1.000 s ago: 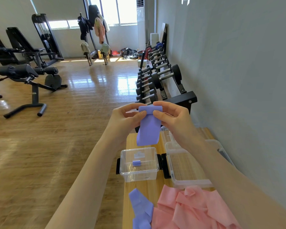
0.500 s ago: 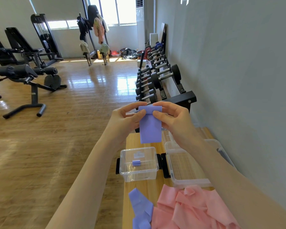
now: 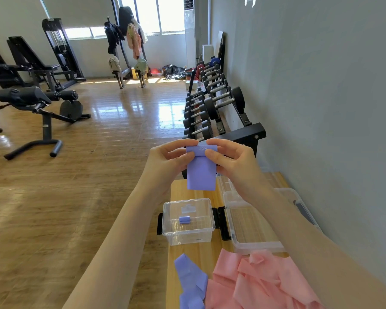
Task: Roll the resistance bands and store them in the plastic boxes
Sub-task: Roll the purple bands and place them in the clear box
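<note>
I hold a purple resistance band (image 3: 201, 172) up in front of me, its top end rolled and its tail hanging down. My left hand (image 3: 167, 159) pinches the roll's left end and my right hand (image 3: 228, 159) pinches its right end. Below, a small clear plastic box (image 3: 188, 236) holds one rolled purple band (image 3: 184, 219). A larger clear box (image 3: 254, 245) stands to its right. Loose purple bands (image 3: 191, 284) and a heap of pink bands (image 3: 261, 284) lie on the wooden table (image 3: 201, 248) near me.
A dumbbell rack (image 3: 214, 103) stands beyond the table along the grey wall on the right. Gym benches and machines (image 3: 38, 101) stand on the wooden floor at the left. The table's left edge drops to the floor.
The hanging tail of the purple band has grown shorter as the roll at the top takes it up. Both hands stay at about the same height.
</note>
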